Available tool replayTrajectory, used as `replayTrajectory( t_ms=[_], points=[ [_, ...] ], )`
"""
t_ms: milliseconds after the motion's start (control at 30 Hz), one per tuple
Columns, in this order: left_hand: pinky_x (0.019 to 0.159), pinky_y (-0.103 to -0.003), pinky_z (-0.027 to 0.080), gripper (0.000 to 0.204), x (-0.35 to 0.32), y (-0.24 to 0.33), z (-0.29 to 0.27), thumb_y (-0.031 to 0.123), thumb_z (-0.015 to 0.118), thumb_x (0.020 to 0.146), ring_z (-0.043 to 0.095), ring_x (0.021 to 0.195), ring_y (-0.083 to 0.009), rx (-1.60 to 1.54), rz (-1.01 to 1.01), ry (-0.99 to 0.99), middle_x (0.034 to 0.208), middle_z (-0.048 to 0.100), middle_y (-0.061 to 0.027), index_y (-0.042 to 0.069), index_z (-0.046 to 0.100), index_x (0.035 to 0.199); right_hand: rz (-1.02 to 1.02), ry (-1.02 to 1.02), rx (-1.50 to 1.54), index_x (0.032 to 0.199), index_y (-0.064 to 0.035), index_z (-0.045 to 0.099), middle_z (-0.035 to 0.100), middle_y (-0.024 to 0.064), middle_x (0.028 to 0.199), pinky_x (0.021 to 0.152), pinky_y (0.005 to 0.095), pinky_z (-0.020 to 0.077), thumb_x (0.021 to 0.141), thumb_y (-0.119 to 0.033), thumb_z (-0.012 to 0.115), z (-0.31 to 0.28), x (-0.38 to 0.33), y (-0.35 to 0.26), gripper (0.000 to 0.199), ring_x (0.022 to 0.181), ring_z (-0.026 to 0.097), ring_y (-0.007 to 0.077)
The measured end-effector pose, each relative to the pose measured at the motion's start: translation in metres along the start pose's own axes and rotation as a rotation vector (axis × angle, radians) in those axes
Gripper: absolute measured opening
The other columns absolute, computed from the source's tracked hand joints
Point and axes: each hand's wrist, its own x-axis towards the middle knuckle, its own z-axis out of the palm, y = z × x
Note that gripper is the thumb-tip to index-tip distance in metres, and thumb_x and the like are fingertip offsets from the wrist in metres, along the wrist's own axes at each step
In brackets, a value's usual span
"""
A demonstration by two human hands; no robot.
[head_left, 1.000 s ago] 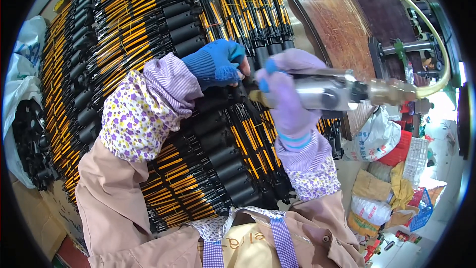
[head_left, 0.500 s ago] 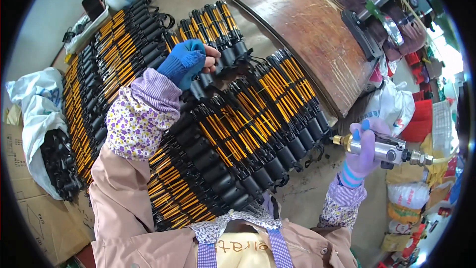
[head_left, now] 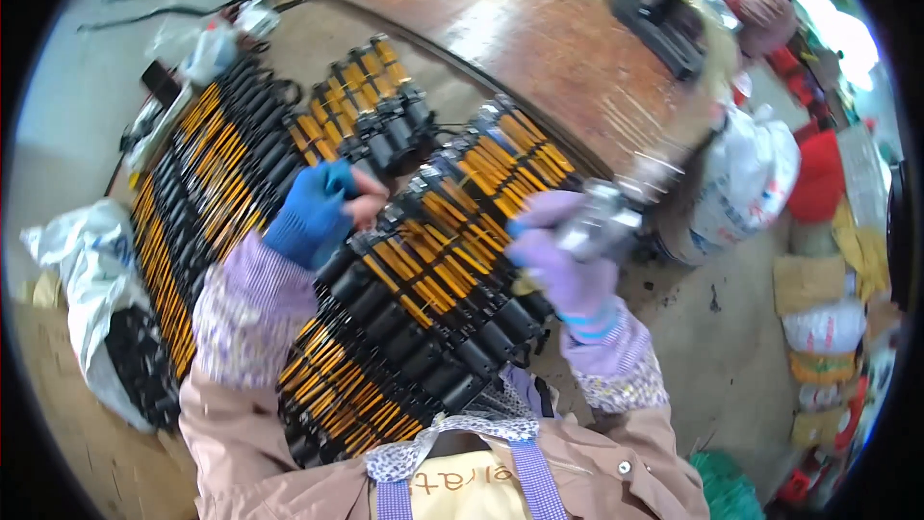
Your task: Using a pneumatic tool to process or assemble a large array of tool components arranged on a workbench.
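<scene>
My left hand (head_left: 325,210), in a blue glove with bare fingertips, is closed just over the rows of black cylindrical parts with yellow-orange rods (head_left: 409,274). Whatever its fingers pinch, if anything, is hidden. A silver air tool (head_left: 606,221) is gripped in my right hand (head_left: 570,265), which wears a lilac glove; both are smeared by motion. The tool is above the right edge of these rows, and its pale hose arcs away over the table. A separate group of the same parts (head_left: 361,87) lies farther back, beyond my left hand.
More rows of these parts (head_left: 217,144) lie to the left. Beside them is a white plastic bag (head_left: 82,260) with black pieces spilling out. A worn brown table (head_left: 472,14) stands ahead. A white sack (head_left: 746,183) and red items (head_left: 818,178) are at the right.
My right hand has swung left with the air tool, from beside the rows to above their edge. My left hand has drawn back and slightly left. The view has shifted.
</scene>
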Motion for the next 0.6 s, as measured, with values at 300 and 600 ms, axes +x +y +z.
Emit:
replayTrajectory(
  t_ms=[300,600],
  points=[
    [0.057,-0.023,0.043,0.035,-0.041,0.056,0.062,-0.013,0.062,0.068,0.054,0.062,-0.0131,0.614,0.547,-0.136,0.080,0.062,-0.0049,0.003,0.067,0.099,0.467,-0.231,0.101,0.098,-0.0067,0.064,0.069,0.0074,0.088,0.065,0.0286,0.0513,0.073,-0.010,0.071,0.086,-0.014,0.004,0.026,0.072,0.065,0.0181],
    [0.058,-0.026,0.046,0.033,-0.056,0.042,0.050,-0.009,0.062,0.068,0.056,0.061,-0.0151,1.080,0.545,0.084,0.082,0.064,-0.0045,0.004,0.066,0.098,0.295,-0.375,-0.721,0.097,-0.0088,0.057,0.067,0.0125,0.088,0.073,0.0379,0.0508,0.076,-0.019,0.066,0.108,0.000,-0.010,0.025,0.082,0.066,0.0309]
  ],
)
